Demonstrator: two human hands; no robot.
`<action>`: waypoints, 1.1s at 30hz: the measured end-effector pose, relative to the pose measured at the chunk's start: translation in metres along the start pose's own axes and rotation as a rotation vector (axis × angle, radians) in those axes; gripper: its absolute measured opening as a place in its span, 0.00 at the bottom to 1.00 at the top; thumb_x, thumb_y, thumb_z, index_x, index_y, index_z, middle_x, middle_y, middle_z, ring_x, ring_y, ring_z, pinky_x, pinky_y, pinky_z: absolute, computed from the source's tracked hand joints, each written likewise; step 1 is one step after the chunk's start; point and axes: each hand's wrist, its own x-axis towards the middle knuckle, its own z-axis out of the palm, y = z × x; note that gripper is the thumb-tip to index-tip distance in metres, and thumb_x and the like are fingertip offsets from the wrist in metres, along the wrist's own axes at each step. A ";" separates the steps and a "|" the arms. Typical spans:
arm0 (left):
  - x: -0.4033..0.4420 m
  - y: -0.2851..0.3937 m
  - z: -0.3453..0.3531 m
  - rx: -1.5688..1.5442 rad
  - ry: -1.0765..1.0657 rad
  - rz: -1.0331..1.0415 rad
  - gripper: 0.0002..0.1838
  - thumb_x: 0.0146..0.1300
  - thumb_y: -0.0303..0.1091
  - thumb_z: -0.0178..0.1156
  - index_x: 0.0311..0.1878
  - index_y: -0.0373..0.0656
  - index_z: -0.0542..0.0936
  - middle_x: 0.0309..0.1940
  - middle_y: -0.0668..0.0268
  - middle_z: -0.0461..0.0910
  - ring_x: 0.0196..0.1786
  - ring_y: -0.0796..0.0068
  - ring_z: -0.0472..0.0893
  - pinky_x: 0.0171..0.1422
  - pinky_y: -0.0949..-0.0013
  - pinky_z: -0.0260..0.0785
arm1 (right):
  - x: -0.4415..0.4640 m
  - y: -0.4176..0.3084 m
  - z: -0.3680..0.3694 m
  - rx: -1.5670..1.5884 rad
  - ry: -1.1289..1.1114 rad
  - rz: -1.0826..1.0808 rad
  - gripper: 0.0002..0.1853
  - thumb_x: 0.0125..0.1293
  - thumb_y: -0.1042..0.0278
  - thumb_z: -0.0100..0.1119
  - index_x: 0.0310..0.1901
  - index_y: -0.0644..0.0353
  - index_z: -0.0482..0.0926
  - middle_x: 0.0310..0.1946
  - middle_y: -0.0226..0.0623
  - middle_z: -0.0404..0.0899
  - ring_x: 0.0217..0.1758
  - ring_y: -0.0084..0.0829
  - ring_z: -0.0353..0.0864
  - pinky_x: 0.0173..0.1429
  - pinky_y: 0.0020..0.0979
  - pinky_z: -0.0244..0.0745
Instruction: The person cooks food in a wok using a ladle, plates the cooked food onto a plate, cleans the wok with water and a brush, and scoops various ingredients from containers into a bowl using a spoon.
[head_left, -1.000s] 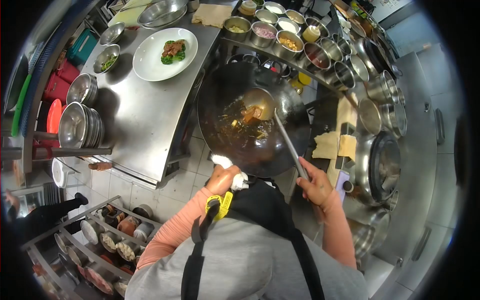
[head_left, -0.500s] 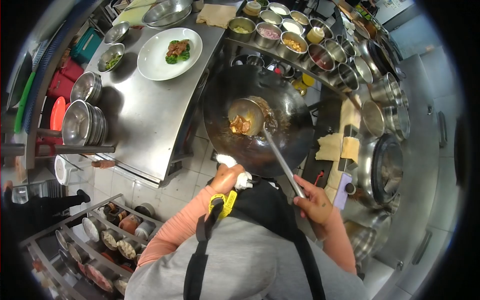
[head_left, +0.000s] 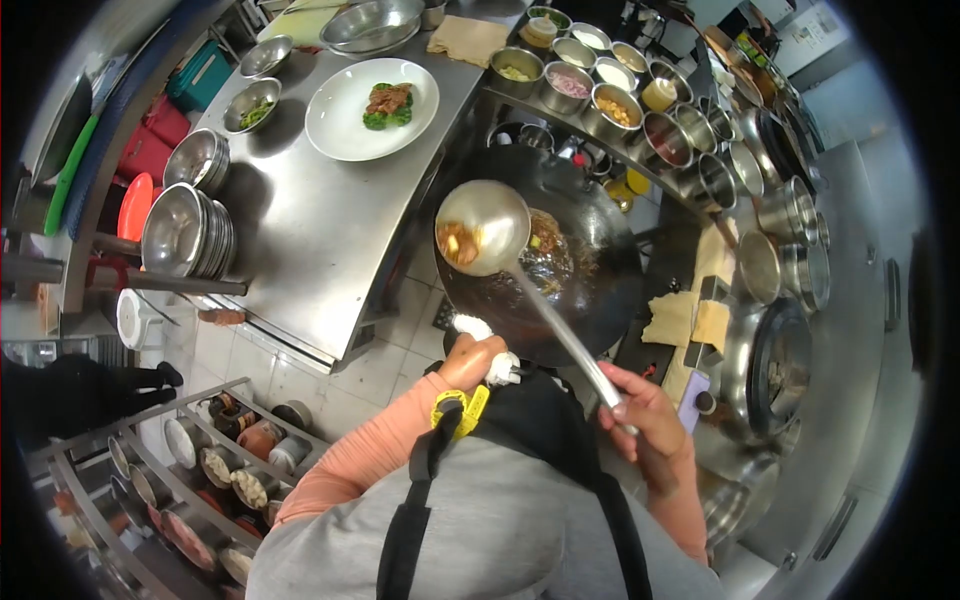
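Observation:
My right hand (head_left: 645,412) is closed around the handle end of a long metal ladle (head_left: 495,205). The ladle's bowl is up over the left part of a dark wok (head_left: 605,215), with brown, saucy food pieces (head_left: 458,242) in it. Glossy brown sauce (head_left: 545,262) and a small piece or two lie in the wok. At the wok's near edge, my left hand (head_left: 468,362) grips a bunched white cloth (head_left: 503,369); whatever the cloth wraps is hidden. A white plate (head_left: 330,125) on the left holds green broccoli topped with brown meat (head_left: 388,104).
The plate stands on a steel table (head_left: 310,240), with stacked metal bowls (head_left: 178,232) at its left edge. Several ingredient tins (head_left: 614,110) line the shelf behind the wok. Pots (head_left: 762,265) stand at right, a rack of containers (head_left: 215,465) at lower left. A dark-clothed person (head_left: 90,390) is at far left.
The ladle has risen out of the wok and shifted left, carrying food pieces. My right hand has moved slightly down and turned. My left hand keeps its grip on the cloth; the view has shifted a little.

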 end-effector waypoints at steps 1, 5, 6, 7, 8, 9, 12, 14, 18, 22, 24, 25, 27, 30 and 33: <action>0.000 -0.002 -0.001 0.006 -0.006 0.009 0.10 0.59 0.29 0.52 0.31 0.33 0.80 0.27 0.62 0.80 0.29 0.74 0.79 0.31 0.70 0.69 | 0.009 -0.009 0.009 -0.038 -0.003 -0.039 0.35 0.66 0.78 0.56 0.74 0.62 0.57 0.32 0.42 0.78 0.17 0.23 0.73 0.18 0.22 0.68; 0.000 -0.006 0.002 -0.050 0.012 0.035 0.07 0.59 0.26 0.54 0.29 0.35 0.79 0.25 0.65 0.77 0.27 0.75 0.75 0.30 0.68 0.66 | 0.064 -0.043 0.045 -0.255 -0.004 -0.194 0.36 0.66 0.77 0.58 0.74 0.64 0.55 0.31 0.40 0.77 0.17 0.22 0.74 0.18 0.22 0.68; -0.002 -0.006 0.003 -0.081 0.028 0.037 0.06 0.58 0.25 0.55 0.28 0.36 0.78 0.24 0.66 0.76 0.26 0.77 0.74 0.29 0.68 0.64 | 0.083 -0.050 0.053 -0.310 -0.010 -0.240 0.36 0.66 0.77 0.58 0.74 0.64 0.55 0.32 0.39 0.77 0.18 0.22 0.74 0.18 0.23 0.68; -0.004 -0.005 0.003 -0.073 0.030 0.027 0.06 0.58 0.25 0.55 0.28 0.36 0.78 0.24 0.66 0.76 0.26 0.76 0.74 0.29 0.68 0.64 | 0.102 -0.056 0.060 -0.363 -0.017 -0.287 0.37 0.66 0.77 0.58 0.74 0.64 0.55 0.32 0.39 0.77 0.18 0.22 0.74 0.18 0.23 0.69; -0.006 -0.004 0.003 -0.065 0.032 0.017 0.05 0.58 0.25 0.55 0.28 0.36 0.78 0.24 0.66 0.76 0.26 0.76 0.74 0.29 0.68 0.64 | 0.122 -0.062 0.066 -0.412 -0.031 -0.319 0.37 0.66 0.76 0.59 0.74 0.64 0.55 0.32 0.38 0.77 0.18 0.22 0.74 0.18 0.23 0.69; -0.007 -0.003 0.003 -0.056 0.034 0.006 0.05 0.58 0.26 0.56 0.29 0.35 0.79 0.24 0.66 0.76 0.27 0.76 0.75 0.30 0.68 0.65 | 0.139 -0.068 0.074 -0.447 -0.033 -0.347 0.37 0.66 0.76 0.59 0.74 0.65 0.55 0.32 0.38 0.77 0.18 0.22 0.74 0.18 0.24 0.69; -0.014 0.003 0.001 -0.045 0.010 -0.006 0.06 0.59 0.26 0.55 0.36 0.33 0.78 0.29 0.64 0.77 0.30 0.74 0.76 0.32 0.67 0.67 | 0.182 -0.081 0.098 -0.553 -0.029 -0.408 0.37 0.65 0.76 0.58 0.74 0.66 0.55 0.31 0.37 0.77 0.17 0.21 0.74 0.18 0.24 0.69; -0.020 0.009 0.002 -0.021 0.015 -0.032 0.08 0.59 0.26 0.55 0.40 0.32 0.77 0.32 0.63 0.77 0.32 0.73 0.77 0.34 0.67 0.69 | 0.201 -0.087 0.108 -0.630 -0.008 -0.413 0.37 0.64 0.77 0.57 0.73 0.68 0.56 0.30 0.36 0.77 0.17 0.20 0.73 0.18 0.25 0.69; -0.017 0.004 -0.002 -0.031 0.030 -0.013 0.09 0.59 0.28 0.56 0.39 0.30 0.77 0.32 0.61 0.78 0.32 0.71 0.78 0.36 0.66 0.70 | 0.227 -0.086 0.124 -0.771 0.041 -0.496 0.34 0.62 0.76 0.57 0.71 0.68 0.61 0.27 0.35 0.79 0.16 0.20 0.74 0.20 0.25 0.70; -0.018 0.003 -0.004 -0.010 0.065 0.014 0.11 0.58 0.31 0.57 0.34 0.30 0.79 0.28 0.61 0.80 0.31 0.72 0.78 0.34 0.66 0.69 | 0.236 -0.087 0.132 -0.988 0.107 -0.551 0.33 0.61 0.72 0.58 0.69 0.67 0.66 0.23 0.41 0.80 0.18 0.24 0.78 0.25 0.29 0.75; -0.018 0.002 -0.004 -0.008 0.080 0.025 0.11 0.58 0.32 0.57 0.31 0.31 0.81 0.26 0.62 0.80 0.29 0.72 0.77 0.34 0.66 0.68 | 0.237 -0.086 0.133 -1.078 0.135 -0.572 0.32 0.60 0.70 0.58 0.68 0.67 0.67 0.22 0.45 0.81 0.21 0.28 0.81 0.30 0.32 0.78; -0.018 0.002 -0.004 -0.012 0.081 0.024 0.11 0.58 0.32 0.57 0.31 0.31 0.81 0.26 0.62 0.80 0.29 0.72 0.77 0.34 0.66 0.68 | 0.237 -0.086 0.133 -1.128 0.148 -0.603 0.32 0.60 0.70 0.58 0.68 0.66 0.67 0.24 0.49 0.81 0.24 0.33 0.83 0.33 0.34 0.78; -0.018 0.003 -0.004 -0.019 0.080 0.024 0.11 0.58 0.32 0.57 0.31 0.31 0.81 0.26 0.62 0.80 0.29 0.72 0.77 0.34 0.67 0.68 | 0.241 -0.084 0.131 -1.226 0.174 -0.664 0.32 0.60 0.69 0.58 0.68 0.66 0.67 0.28 0.56 0.82 0.30 0.42 0.86 0.40 0.37 0.79; -0.019 0.005 -0.005 -0.023 0.076 0.030 0.11 0.58 0.32 0.58 0.30 0.31 0.81 0.26 0.62 0.80 0.29 0.73 0.77 0.33 0.67 0.67 | 0.250 -0.080 0.125 -1.259 0.172 -0.758 0.31 0.59 0.69 0.58 0.67 0.65 0.69 0.34 0.61 0.81 0.39 0.52 0.84 0.46 0.40 0.78; -0.019 0.005 -0.006 -0.021 0.066 0.038 0.11 0.58 0.32 0.58 0.30 0.31 0.81 0.25 0.62 0.80 0.28 0.73 0.77 0.33 0.67 0.67 | 0.246 -0.081 0.131 -1.287 0.188 -0.763 0.31 0.59 0.70 0.58 0.66 0.65 0.69 0.39 0.64 0.80 0.44 0.57 0.82 0.49 0.41 0.77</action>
